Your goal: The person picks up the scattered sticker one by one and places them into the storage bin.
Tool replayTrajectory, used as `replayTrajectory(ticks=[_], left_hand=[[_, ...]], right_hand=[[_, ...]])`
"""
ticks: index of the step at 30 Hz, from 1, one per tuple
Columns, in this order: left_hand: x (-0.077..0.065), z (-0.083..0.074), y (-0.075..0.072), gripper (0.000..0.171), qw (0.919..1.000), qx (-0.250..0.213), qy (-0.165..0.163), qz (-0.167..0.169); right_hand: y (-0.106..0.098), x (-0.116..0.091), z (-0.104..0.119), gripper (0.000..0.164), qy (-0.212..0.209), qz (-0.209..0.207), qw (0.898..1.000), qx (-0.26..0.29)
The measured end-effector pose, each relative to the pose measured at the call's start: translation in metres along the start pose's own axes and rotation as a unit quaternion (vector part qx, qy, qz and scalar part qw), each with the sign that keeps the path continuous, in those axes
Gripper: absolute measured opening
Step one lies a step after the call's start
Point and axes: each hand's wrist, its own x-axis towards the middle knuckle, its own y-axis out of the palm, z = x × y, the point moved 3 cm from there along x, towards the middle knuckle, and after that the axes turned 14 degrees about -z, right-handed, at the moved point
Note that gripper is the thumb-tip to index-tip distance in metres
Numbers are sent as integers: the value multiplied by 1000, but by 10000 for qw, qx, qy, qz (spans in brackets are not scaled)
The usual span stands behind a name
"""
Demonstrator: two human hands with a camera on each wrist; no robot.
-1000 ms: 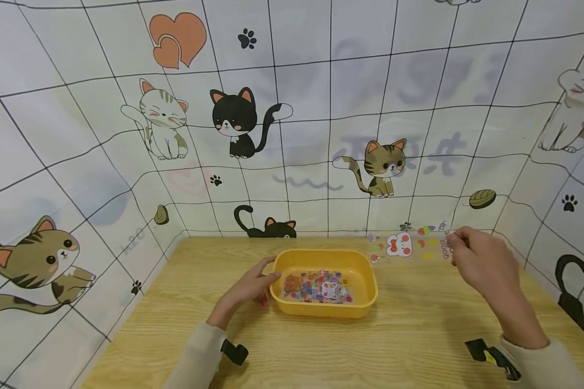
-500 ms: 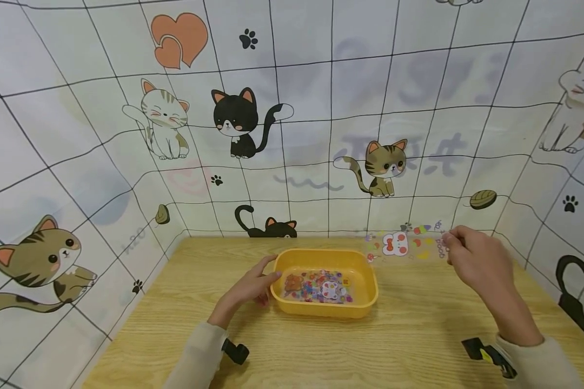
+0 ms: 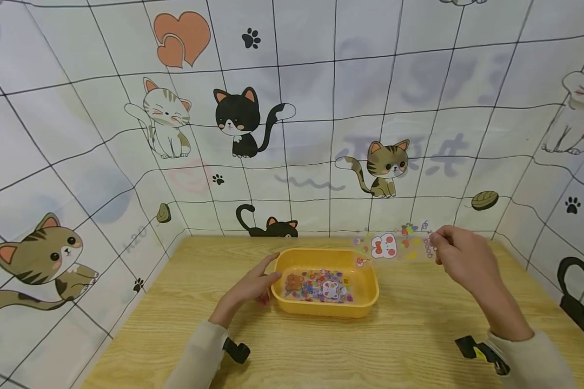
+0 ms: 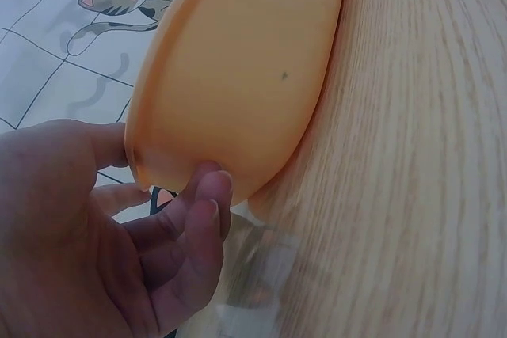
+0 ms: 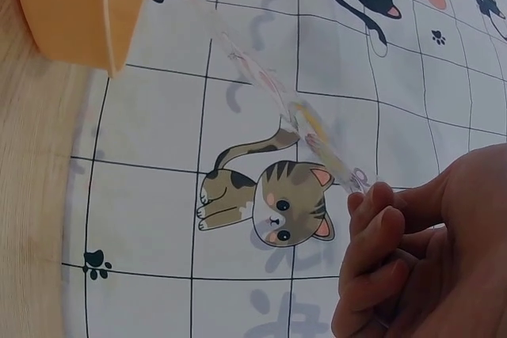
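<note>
A yellow plastic tub (image 3: pixel 324 309) stands on the wooden table in the head view. My left hand (image 3: pixel 249 286) grips its left end, thumb over the rim and other fingers against the outer wall; the left wrist view shows those fingers (image 4: pixel 207 231) curled beside the tub wall (image 4: pixel 238 77). Inside lie colourful printed pieces (image 3: pixel 316 286) with a brown bear and a white rabbit face. My right hand (image 3: pixel 467 262) pinches the right end of a clear, thin printed sheet (image 3: pixel 384 246), raised, its left end overlapping the tub's back right corner in view. The right wrist view shows the sheet (image 5: pixel 309 128) nearly edge-on.
The light wooden table (image 3: pixel 370 351) extends around the tub. Behind it and at both sides hangs a white gridded cloth (image 3: pixel 311 146) with printed cats. Dark straps with small devices (image 3: pixel 236 350) sit on both sleeves.
My right hand has moved left with the clear printed sheet, bringing the sheet's left end across the tub's back right corner. The left hand and tub stay in place.
</note>
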Motion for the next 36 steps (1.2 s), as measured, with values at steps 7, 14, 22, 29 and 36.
replayTrajectory(ticks=[7, 14, 22, 29, 36], left_hand=[[0, -1, 0, 69, 10000, -3, -11, -23], [-1, -1, 0, 70, 10000, -30, -39, -17], [-2, -1, -1, 68, 10000, 1, -76, -37], [-2, -2, -1, 69, 10000, -2, 7, -21], [-2, -2, -1, 70, 10000, -10, 4, -26]], right_hand=[[4, 3, 5, 40, 80, 184, 9997, 107], [9, 8, 18, 39, 82, 468, 9977, 486], [16, 12, 32, 42, 202, 814, 9922, 917], [21, 14, 45, 37, 64, 950, 9901, 1029], [23, 19, 62, 34, -164, 976, 9898, 1023]])
